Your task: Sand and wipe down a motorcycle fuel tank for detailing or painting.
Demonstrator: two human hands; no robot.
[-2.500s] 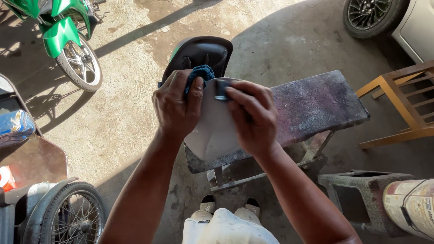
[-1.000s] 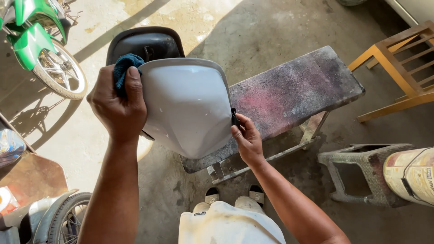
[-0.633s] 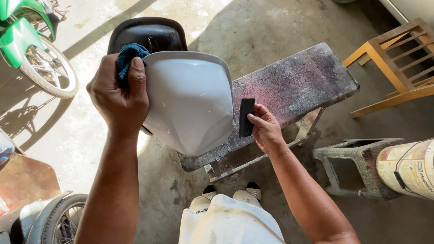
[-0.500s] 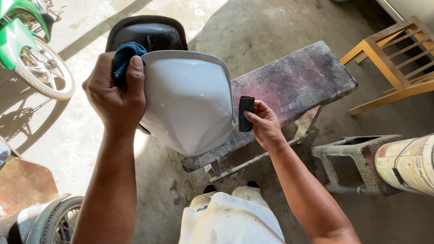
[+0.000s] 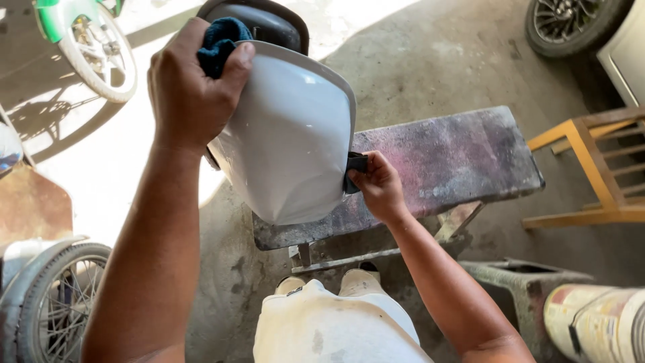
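My left hand [image 5: 191,84] grips the top edge of a pale grey motorcycle body panel [image 5: 289,138] together with a blue cloth [image 5: 218,44], holding the panel upright above a stained bench [image 5: 457,161]. My right hand [image 5: 376,185] holds a small black sanding block [image 5: 355,165] pressed against the panel's right edge. A black shell-shaped part [image 5: 265,20] sits behind the panel, mostly hidden by it.
A green motorcycle's wheel [image 5: 94,54] is at the far left. A spoked wheel [image 5: 50,296] is at the near left. A yellow wooden frame [image 5: 594,168] stands to the right, with a concrete block [image 5: 524,282] and a drum [image 5: 598,316] below it. A car tyre [image 5: 571,23] is at the top right.
My hands stopped rubbing the panel's face together. The left hand lifted and tilted the panel upright; the right hand moved with the sanding block to the panel's right edge.
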